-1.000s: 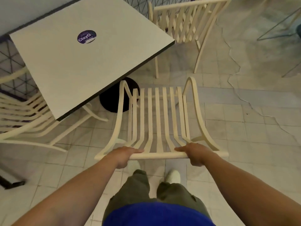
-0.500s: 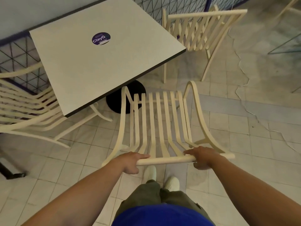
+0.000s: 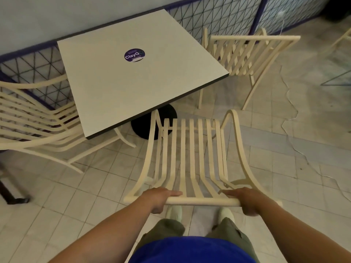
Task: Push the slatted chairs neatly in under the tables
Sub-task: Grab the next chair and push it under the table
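The near chair [image 3: 191, 158] stands before the table [image 3: 133, 76]; a second chair [image 3: 38, 118] stands left, a third [image 3: 247, 54] right.

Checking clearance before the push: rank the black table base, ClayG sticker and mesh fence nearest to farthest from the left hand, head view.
1. Black table base, on the floor past the held chair that the left hand grips.
2. ClayG sticker, middle of the tabletop.
3. Mesh fence, behind the tabletop.
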Demonstrator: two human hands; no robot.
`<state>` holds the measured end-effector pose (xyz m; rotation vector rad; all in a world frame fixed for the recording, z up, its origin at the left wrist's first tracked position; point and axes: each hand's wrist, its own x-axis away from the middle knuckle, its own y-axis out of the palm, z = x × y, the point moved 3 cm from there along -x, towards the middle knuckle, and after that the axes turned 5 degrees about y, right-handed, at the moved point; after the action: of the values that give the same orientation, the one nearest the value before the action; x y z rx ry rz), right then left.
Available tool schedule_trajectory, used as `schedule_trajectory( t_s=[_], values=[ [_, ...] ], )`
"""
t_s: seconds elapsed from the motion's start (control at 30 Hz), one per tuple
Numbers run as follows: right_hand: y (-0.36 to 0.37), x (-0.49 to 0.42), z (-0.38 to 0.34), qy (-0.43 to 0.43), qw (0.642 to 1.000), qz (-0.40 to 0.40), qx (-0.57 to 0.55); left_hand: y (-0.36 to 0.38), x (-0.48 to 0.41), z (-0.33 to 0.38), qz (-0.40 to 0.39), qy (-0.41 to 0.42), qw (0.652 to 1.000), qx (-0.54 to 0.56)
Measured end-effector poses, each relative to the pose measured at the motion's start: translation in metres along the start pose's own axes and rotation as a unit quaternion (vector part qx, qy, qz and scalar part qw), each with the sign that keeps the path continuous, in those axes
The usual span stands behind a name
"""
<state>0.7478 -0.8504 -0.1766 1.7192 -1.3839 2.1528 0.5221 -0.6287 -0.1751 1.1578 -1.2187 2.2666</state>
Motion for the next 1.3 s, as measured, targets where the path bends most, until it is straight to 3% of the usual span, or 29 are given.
schedule_trajectory(
  t_s=[0.3, 0.77, 1.3],
  values=[
    [-0.007, -0.011, 0.014, -0.107, 0.993, -0.033, 0.041, 0.010, 0.003, 0.019, 0.018, -0.044, 0.998, 0.036],
    [-0.051, -0.035, 0.071, -0.195, 0.968, -0.032, 0.157, 0.042, -0.007, 0.096, 0.061, -0.132, 0.979, 0.141],
    [-0.086, -0.049, 0.095, -0.118, 0.978, 0.035, 0.170, 0.025, -0.026, 0.113, 0.046, -0.099, 0.977, 0.184]
  ],
)
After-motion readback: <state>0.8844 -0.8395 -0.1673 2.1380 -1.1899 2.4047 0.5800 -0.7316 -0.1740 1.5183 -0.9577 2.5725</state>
